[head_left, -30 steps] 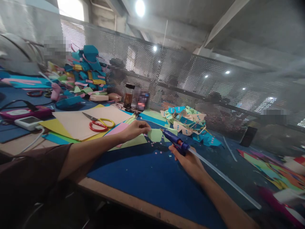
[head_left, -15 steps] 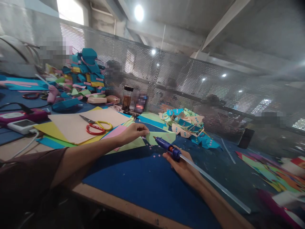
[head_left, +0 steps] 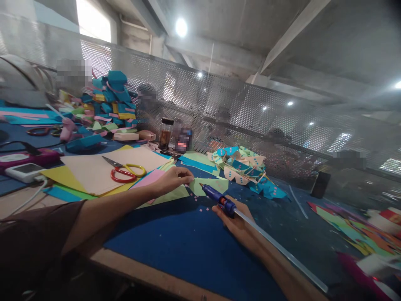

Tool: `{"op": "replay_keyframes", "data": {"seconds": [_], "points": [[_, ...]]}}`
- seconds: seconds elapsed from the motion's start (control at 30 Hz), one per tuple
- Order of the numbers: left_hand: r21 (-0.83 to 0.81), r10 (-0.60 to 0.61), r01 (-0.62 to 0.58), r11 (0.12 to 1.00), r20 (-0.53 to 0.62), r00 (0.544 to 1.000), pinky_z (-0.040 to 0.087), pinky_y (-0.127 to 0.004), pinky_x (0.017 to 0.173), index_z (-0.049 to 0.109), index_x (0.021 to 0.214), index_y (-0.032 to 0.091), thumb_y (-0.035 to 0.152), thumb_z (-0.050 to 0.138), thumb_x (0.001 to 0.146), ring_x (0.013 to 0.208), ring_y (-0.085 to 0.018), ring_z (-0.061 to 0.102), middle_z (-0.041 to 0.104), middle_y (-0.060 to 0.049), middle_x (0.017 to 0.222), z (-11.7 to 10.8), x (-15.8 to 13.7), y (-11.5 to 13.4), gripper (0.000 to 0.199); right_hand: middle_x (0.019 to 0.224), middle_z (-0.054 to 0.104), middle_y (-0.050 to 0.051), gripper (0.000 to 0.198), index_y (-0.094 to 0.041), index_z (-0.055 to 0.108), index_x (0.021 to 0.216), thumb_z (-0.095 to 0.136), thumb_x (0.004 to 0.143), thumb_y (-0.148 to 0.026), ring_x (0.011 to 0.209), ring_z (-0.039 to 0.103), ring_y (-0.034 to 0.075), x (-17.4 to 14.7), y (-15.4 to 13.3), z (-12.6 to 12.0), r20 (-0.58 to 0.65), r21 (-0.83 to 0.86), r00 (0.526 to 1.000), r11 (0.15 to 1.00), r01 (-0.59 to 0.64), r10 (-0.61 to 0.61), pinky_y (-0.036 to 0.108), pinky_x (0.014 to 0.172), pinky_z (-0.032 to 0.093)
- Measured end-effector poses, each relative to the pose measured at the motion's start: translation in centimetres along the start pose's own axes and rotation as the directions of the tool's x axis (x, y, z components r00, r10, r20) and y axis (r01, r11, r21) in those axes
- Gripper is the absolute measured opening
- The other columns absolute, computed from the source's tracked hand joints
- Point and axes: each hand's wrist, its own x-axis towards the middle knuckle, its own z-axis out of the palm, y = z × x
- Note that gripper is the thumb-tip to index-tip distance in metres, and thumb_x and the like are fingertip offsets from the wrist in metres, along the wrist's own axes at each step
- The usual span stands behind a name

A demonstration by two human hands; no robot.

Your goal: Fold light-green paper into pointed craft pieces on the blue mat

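Note:
My left hand (head_left: 175, 181) is closed in a pinch, its fingertips at the left end of a light green paper piece (head_left: 214, 187). Wrapped in my right hand (head_left: 239, 215) is a blue hot glue gun (head_left: 216, 195), from whose back a long clear glue stick (head_left: 282, 247) sticks out. The nozzle points up and left, close to the green paper and apart from my left fingertips; whether it touches the paper I cannot tell. Tiny pink paper squares (head_left: 201, 210) lie scattered below the nozzle. Another light green sheet (head_left: 171, 196) is partly under my left wrist.
Scissors (head_left: 125, 172) with red and yellow handles rest on stacked paper sheets (head_left: 84, 167) at left. Dotted paper shapes (head_left: 238, 173) are heaped beyond the glue gun. A jar (head_left: 166, 133) and a phone (head_left: 184, 140) stand by the mesh partition. A loose glue stick (head_left: 297, 201) lies at right.
The view has shifted slightly, so the table sits a little lower and further left. Both hands keep nearly the same pose, with the glue gun still beside the green paper.

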Motion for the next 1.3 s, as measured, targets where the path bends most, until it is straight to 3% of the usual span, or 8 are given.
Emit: {"op": "replay_keyframes", "data": {"seconds": [0.77, 1.3], "points": [[0.041, 0.011, -0.011, 0.999, -0.013, 1.000, 0.045, -0.028, 0.070, 0.069, 0.083, 0.017, 0.040, 0.060, 0.084, 0.077, -0.017, 0.061, 0.069, -0.003, 0.081, -0.12, 0.11, -0.08, 0.024, 0.068, 0.051, -0.002, 0.032, -0.022, 0.047, 0.074, 0.056, 0.091, -0.047, 0.058, 0.047, 0.013, 0.02, -0.26, -0.22, 0.022, 0.005, 0.998, 0.998, 0.057, -0.057, 0.022, 0.050, 0.037], [0.059, -0.016, 0.018, 0.998, -0.021, 1.000, 0.045, -0.029, 0.074, 0.070, 0.085, 0.015, 0.038, 0.060, 0.085, 0.078, -0.017, 0.061, 0.070, -0.004, 0.083, -0.07, -0.10, 0.59, 0.024, 0.073, 0.058, 0.000, 0.027, -0.021, 0.053, 0.077, 0.056, 0.090, -0.045, 0.063, 0.052, 0.015, 0.18, -0.34, -0.54, 0.001, -0.105, 0.997, 0.992, 0.076, -0.076, 0.025, 0.055, 0.035]]}}
